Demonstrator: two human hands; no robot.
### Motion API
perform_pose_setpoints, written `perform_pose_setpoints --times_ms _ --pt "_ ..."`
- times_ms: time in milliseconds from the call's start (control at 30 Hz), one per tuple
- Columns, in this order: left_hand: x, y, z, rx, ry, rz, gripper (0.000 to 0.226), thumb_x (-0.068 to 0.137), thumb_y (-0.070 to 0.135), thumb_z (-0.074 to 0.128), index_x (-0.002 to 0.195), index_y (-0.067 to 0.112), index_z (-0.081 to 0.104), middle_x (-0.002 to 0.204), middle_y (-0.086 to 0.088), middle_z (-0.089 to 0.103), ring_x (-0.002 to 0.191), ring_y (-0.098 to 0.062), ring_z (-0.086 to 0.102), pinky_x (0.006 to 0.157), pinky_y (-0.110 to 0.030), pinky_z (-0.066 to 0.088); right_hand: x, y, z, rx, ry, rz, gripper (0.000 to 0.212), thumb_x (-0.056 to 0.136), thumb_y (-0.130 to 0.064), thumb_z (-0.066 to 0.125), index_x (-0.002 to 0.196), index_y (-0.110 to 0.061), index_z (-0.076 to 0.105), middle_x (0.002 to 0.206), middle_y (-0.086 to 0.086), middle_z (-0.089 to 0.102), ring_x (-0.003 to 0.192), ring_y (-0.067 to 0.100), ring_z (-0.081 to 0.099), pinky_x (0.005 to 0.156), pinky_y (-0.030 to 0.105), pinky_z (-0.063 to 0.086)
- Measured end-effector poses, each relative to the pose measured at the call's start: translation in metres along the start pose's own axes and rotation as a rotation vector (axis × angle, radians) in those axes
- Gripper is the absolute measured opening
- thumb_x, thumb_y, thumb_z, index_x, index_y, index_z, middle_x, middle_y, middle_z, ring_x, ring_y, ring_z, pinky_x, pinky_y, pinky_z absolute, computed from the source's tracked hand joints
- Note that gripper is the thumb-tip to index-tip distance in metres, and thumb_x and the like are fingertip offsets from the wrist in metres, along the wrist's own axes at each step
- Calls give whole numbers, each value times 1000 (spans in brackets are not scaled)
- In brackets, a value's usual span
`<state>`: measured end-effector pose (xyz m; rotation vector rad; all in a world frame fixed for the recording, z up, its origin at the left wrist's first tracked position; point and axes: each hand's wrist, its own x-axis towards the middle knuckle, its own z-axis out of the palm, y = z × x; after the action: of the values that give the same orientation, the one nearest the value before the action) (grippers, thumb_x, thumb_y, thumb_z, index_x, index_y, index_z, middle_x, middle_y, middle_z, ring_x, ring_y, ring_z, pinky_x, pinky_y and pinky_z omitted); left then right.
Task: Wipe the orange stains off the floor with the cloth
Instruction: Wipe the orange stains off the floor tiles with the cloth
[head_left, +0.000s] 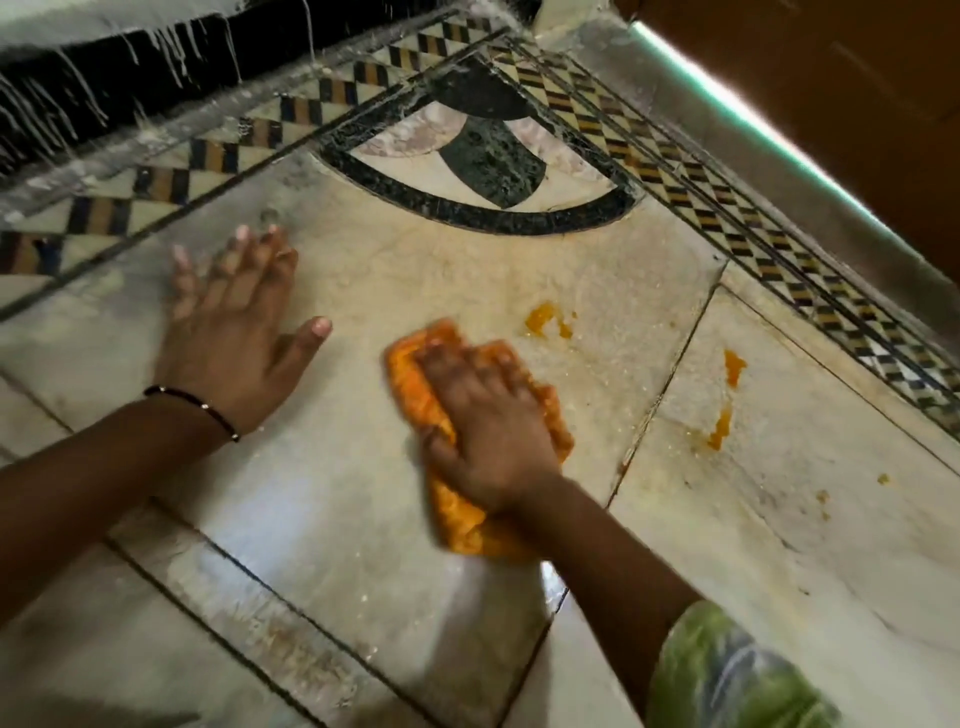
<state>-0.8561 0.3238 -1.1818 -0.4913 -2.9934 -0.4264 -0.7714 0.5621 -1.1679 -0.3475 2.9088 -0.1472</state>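
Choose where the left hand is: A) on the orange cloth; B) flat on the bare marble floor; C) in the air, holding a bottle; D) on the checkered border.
B: the left hand lies spread on the marble floor, apart from the orange cloth, which the right hand presses.

L hand (234, 332) flat, splayed; R hand (485, 415) palm-down (blurry).
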Motion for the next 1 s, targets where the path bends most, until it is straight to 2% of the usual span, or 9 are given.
perform_pose_setpoints --times_ms 133,267,333,433,567,667,800,900,1000 --pt "-18 -28 2 77 -103 -39 86 90 67 9 150 6 21 159 -11 14 146 -29 9 107 -34 -30 -30 76 -11 72 89 313 75 88 -66 14 153 -29 6 160 -4 7 146 17 6 117 38 -2" --pt "-16 -29 8 94 -91 -43 88 89 69 10 150 6 14 160 -12 6 146 -28 7 109 -34 -28 -96 63 3 2 73 519 74 88 -65 2 151 -26 -4 159 -1 -1 146 18 -1 118 44 3" --pt "-15 -27 10 111 -77 -30 88 90 68 13 150 5 13 160 -12 4 146 -28 7 111 -36 -24 -97 26 14 -13 47 458 75 90 -63 0 152 -21 -2 159 1 -3 147 22 -2 117 43 1" --pt "-14 -28 11 135 -95 2 88 89 69 13 151 6 12 160 -11 6 146 -27 9 114 -39 -16 -47 -30 15 19 25 188 70 95 -58 10 153 -20 1 159 -1 -5 146 24 -8 115 41 -10" --pt "-15 -32 14 126 -107 47 88 87 70 13 152 11 17 159 -10 14 146 -24 12 115 -40 -9 49 -34 -7 -25 -23 -32 74 87 -57 12 153 -26 -4 160 -4 -5 147 19 -8 114 43 -12" --pt "-15 -33 14 103 -111 45 86 87 69 18 151 12 20 159 -9 17 146 -23 14 117 -47 -1 77 15 -19 -36 -38 75 75 87 -61 14 152 -29 -4 160 -3 -2 146 21 0 115 43 -2" --pt "-16 -29 13 91 -126 25 85 87 69 20 151 13 20 159 -9 18 146 -24 15 117 -52 4 15 77 -12 6 59 399 77 87 -68 6 152 -28 -5 161 0 -1 147 24 3 118 47 4" --pt "-15 -28 12 83 -131 23 85 87 69 18 152 13 17 159 -9 14 146 -25 13 117 -52 2 -26 44 -5 19 25 497 77 86 -66 0 149 -25 -17 157 0 -15 146 22 -7 118 47 -3" --pt "-15 -29 13 85 -137 22 85 87 69 17 152 13 16 160 -9 12 146 -25 12 117 -52 2 -1 -19 -2 26 1 322 71 90 -61 5 146 -24 -21 152 -2 -24 143 20 -18 114 42 -17"
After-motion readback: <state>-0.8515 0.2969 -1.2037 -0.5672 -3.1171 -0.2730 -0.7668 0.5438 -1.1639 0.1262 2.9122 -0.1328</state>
